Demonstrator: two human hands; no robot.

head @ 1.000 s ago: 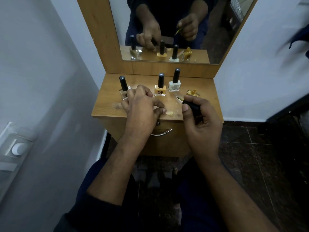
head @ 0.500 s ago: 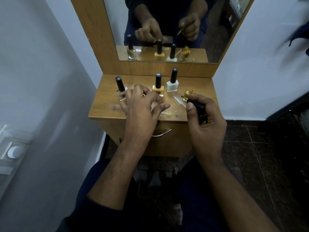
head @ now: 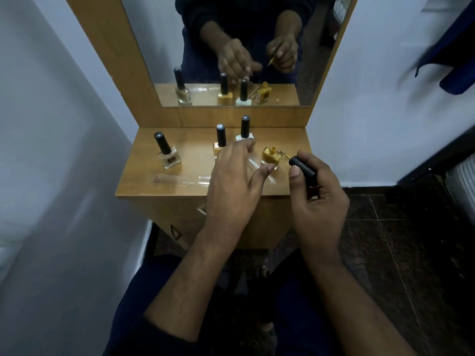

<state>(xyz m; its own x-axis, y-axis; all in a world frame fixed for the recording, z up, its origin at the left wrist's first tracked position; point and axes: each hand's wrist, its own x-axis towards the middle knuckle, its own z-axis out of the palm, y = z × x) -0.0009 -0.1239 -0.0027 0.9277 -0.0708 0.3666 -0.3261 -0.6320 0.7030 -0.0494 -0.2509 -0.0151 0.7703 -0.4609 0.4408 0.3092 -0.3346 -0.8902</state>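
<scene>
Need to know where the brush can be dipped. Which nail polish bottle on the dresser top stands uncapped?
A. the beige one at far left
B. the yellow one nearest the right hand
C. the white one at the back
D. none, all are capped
B: the yellow nail polish bottle shows a bare, open neck, and the right hand grips a black brush cap with a yellow-tipped brush just beside it.
</scene>
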